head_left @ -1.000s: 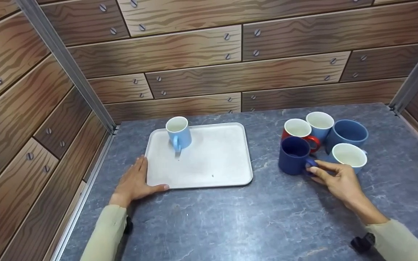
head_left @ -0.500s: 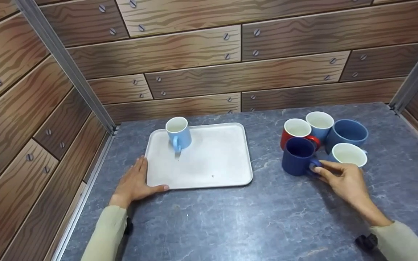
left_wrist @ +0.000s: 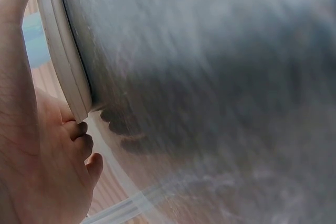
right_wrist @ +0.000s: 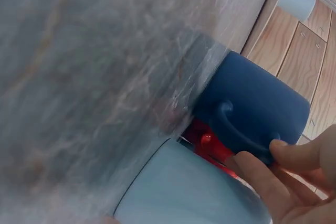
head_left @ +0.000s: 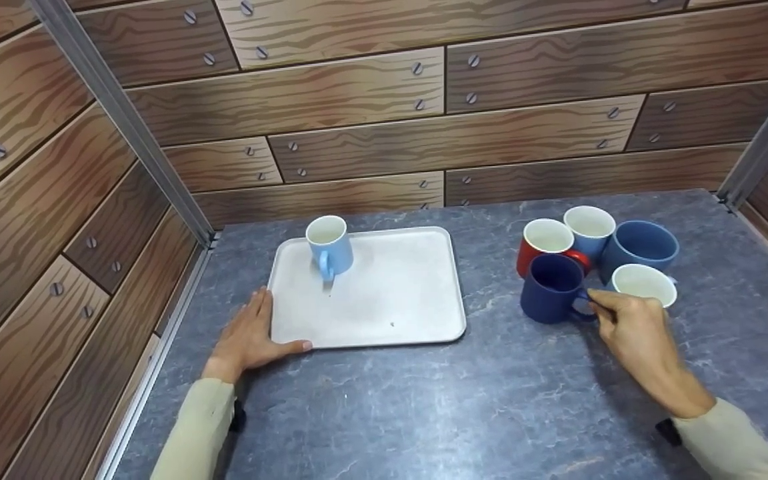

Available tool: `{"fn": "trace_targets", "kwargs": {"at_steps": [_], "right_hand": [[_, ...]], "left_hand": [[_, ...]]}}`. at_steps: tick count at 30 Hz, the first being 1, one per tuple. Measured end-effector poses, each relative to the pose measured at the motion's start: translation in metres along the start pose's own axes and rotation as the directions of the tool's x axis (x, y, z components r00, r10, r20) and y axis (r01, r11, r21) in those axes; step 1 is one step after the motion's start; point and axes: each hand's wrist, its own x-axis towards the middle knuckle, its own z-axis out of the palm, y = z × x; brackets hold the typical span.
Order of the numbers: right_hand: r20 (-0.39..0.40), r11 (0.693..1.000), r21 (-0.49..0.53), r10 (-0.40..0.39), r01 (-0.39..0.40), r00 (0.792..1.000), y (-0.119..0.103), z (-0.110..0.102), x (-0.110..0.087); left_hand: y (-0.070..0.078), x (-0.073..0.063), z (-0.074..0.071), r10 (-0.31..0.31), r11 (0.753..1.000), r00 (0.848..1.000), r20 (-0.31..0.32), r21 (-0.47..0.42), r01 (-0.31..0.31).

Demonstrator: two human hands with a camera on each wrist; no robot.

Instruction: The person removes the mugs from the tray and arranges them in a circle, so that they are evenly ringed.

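My right hand pinches the handle of a dark blue mug, which stands upright on the table; the right wrist view shows thumb and fingers on the handle of this mug. Just behind it is a red mug with a white inside. My left hand lies with straight fingers against the near left corner of a white tray, thumb along its front edge. On the tray's far left part stands a light blue mug, handle toward me. The left wrist view shows the palm beside the tray's rim.
Right of the dark blue mug are a light blue mug, a wide blue mug and another white-lined mug, crowded close together. Wood-patterned walls border the grey marbled table at the back and sides.
The dark blue mug has shifted slightly right, and its handle has come round to the right. My right hand has turned over the handle. The left hand and tray stay put.
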Motion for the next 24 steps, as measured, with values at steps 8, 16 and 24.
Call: {"fn": "trace_targets", "kwargs": {"at_steps": [8, 16, 24], "right_hand": [[0.022, 0.998, -0.030, 0.052, -0.052, 0.998, -0.002, 0.003, 0.007], [0.036, 0.997, -0.077, 0.023, -0.020, 0.999, -0.016, -0.001, 0.014], [0.020, 0.995, 0.014, -0.096, 0.096, 0.995, -0.073, 0.019, 0.043]], "left_hand": [[0.000, 0.001, 0.001, 0.006, 1.000, 1.000, -0.004, 0.014, -0.005], [-0.001, 0.000, 0.001, -0.005, 1.000, 1.000, 0.003, 0.011, 0.005], [0.000, 0.001, 0.001, 0.001, 1.000, 1.000, -0.002, 0.003, -0.001]]}}
